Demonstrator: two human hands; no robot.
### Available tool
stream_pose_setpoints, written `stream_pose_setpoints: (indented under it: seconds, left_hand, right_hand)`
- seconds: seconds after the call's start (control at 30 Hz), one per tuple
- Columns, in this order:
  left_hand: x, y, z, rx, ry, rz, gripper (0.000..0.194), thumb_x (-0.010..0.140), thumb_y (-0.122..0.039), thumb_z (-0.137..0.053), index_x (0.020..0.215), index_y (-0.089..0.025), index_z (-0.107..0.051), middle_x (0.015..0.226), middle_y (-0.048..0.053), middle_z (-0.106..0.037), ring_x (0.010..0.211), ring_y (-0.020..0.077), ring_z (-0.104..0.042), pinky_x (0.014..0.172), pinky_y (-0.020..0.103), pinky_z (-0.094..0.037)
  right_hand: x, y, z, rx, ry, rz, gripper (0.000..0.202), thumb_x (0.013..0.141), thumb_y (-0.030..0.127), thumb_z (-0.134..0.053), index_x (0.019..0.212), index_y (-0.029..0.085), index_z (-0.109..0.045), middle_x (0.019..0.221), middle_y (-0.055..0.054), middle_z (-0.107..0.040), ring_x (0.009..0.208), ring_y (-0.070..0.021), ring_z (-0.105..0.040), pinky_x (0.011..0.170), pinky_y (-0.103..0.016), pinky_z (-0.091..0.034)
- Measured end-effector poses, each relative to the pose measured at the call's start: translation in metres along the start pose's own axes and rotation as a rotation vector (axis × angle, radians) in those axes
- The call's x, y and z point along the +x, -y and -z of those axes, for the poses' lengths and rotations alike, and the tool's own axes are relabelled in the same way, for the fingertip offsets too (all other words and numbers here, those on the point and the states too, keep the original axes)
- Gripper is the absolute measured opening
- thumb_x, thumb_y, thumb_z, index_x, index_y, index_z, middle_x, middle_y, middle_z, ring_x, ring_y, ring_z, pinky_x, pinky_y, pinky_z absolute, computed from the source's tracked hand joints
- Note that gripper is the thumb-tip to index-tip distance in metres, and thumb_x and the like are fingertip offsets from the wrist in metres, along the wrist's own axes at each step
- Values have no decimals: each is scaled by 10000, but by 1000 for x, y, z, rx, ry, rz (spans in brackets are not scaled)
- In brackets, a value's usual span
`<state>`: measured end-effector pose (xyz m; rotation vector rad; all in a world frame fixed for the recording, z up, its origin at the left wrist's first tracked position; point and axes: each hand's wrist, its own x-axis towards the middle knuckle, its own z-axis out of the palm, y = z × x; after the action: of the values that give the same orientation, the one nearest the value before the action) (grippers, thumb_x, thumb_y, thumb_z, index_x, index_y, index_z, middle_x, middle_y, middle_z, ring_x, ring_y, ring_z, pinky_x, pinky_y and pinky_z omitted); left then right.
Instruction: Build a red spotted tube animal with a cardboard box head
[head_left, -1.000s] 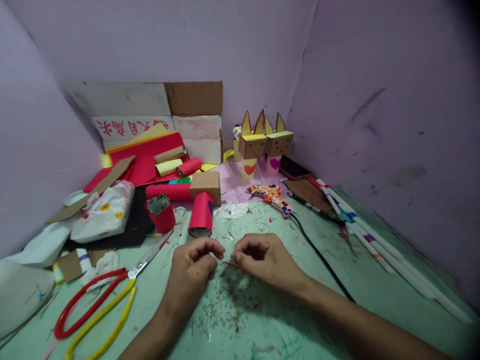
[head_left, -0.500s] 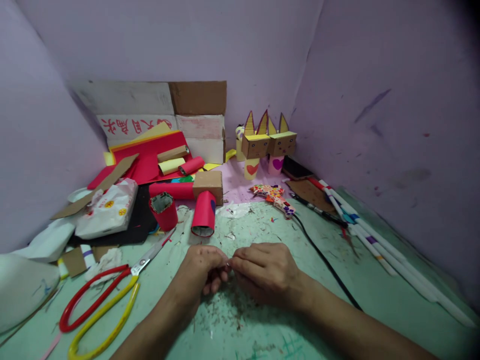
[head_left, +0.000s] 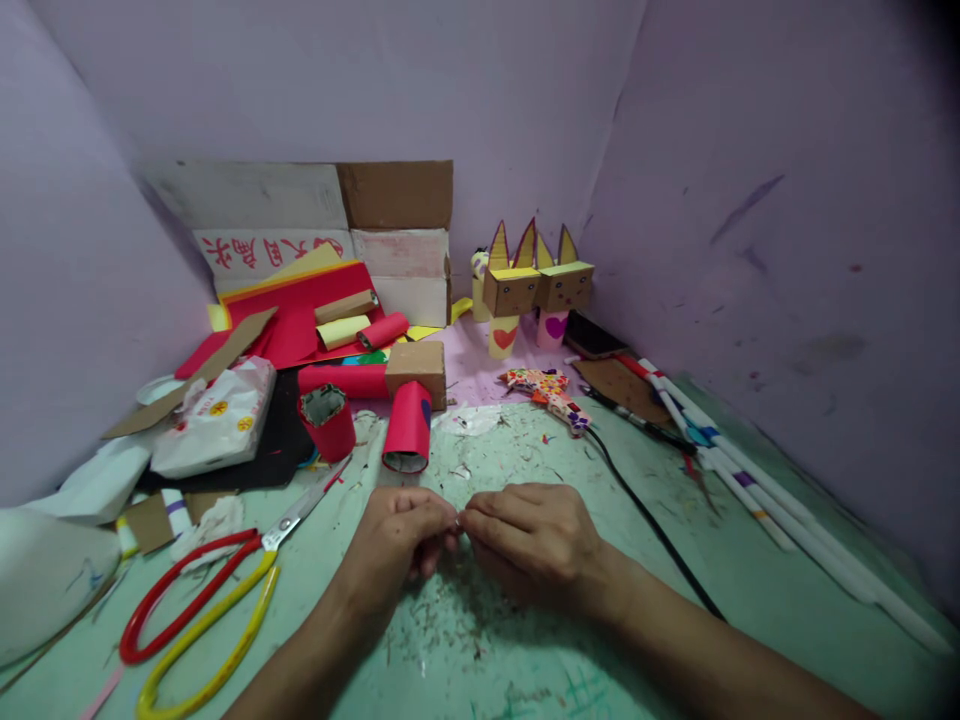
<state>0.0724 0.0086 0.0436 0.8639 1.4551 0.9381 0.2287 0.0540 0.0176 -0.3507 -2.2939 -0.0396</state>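
Drawn together, left hand (head_left: 401,532) and right hand (head_left: 536,540) pinching tiny piece (head_left: 457,523), grey-lined red tube (head_left: 331,437) upright

In view are two hands (head_left: 536,545), one pair of scissors (head_left: 281,530), one patterned glue gun (head_left: 564,406) with one black cord (head_left: 652,528), and one white packet (head_left: 206,432). Two box-headed figures (head_left: 511,296) carry four pointed ears (head_left: 500,248) and two hearts (head_left: 556,327) between them. There are three small rolls (head_left: 343,333), one brown, one yellow, one red, plus two larger red tubes (head_left: 406,428) with open ends showing and one cardboard block (head_left: 415,367).
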Motion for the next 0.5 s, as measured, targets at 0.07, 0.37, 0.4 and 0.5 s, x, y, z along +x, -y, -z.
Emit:
stream_pose_setpoints:
  seconds: [0.07,0.37,0.4,0.5]
  left_hand:
    - [0,-1,0,45,-8,17,238,561,-346,-548,440,-142,-568,290,-42,-395,299,48,-290,364,206,-158]
    - [-3,-10,-3,289,-145,-167,199,594,-294,-527,453,-162,-573,375,-37,-419,399,87,-355,426,223,-276]
    - [-4,-9,-3,322,-184,-246,197,622,-284,-537,475,-163,-585,417,-25,-462,436,100,-400,451,225,-312]
    - [-8,-5,-4,426,-269,-498,188,718,-241,-543,568,-168,-628,591,16,-599,591,143,-536,559,233,-401]
  right_hand:
    - [-1,0,-1,3,20,4,170,855,143,-492,762,165,-634,629,-3,-647,537,-95,-571,500,-207,-437]
    - [0,1,-2,119,-72,-171,147,780,120,-515,764,158,-657,681,-32,-686,572,-117,-613,521,-221,-467]
    - [1,1,-1,192,-84,-295,143,764,129,-522,759,157,-663,684,-36,-688,562,-119,-607,515,-224,-466]
    - [7,0,1,596,-16,-829,135,731,210,-567,765,151,-683,602,-28,-659,462,-102,-545,449,-220,-436]
